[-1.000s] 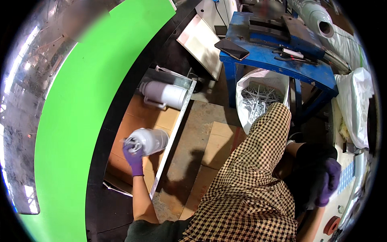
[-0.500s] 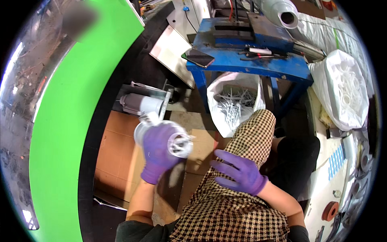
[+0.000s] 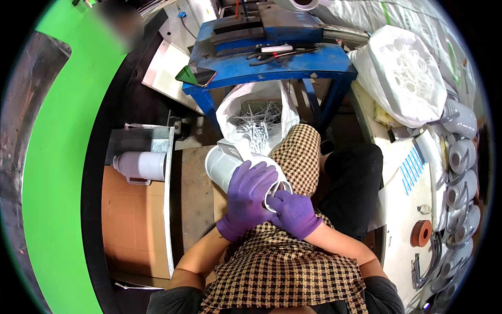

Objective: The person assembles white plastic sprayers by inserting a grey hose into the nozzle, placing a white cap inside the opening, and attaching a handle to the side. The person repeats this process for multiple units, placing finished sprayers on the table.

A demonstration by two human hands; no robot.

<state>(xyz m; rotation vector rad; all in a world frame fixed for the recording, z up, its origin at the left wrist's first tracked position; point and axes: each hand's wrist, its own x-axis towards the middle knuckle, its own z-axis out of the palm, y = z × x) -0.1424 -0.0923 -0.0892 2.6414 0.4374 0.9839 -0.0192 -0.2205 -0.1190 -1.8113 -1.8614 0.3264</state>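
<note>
A pale grey plastic jug-like housing (image 3: 218, 168) with a squared handle (image 3: 235, 149) lies tilted above my lap, its open end toward my right. My left hand (image 3: 248, 192), in a purple glove, is wrapped over its side near that end. The right hand (image 3: 296, 213), gloved the same, is closed at the ring-shaped rim, with its fingertips inside the opening. What those fingertips grip, if anything, is hidden. Just beyond the housing stands a white sack (image 3: 227, 112) of thin white plastic sticks (image 3: 259, 125).
Left lie a green conveyor belt (image 3: 52, 157), another grey housing (image 3: 141, 166) and a cardboard-lined bin (image 3: 133, 220). Ahead is a blue metal table (image 3: 329, 65) with a phone (image 3: 196, 76) and pliers (image 3: 272, 57). Right are a sack of white rings (image 3: 381, 42), a brown roll (image 3: 421, 233) and several housings.
My right hand has come from above my thigh to the housing's open end. The left hand has brought the housing rightward over my lap. The whole view has turned right.
</note>
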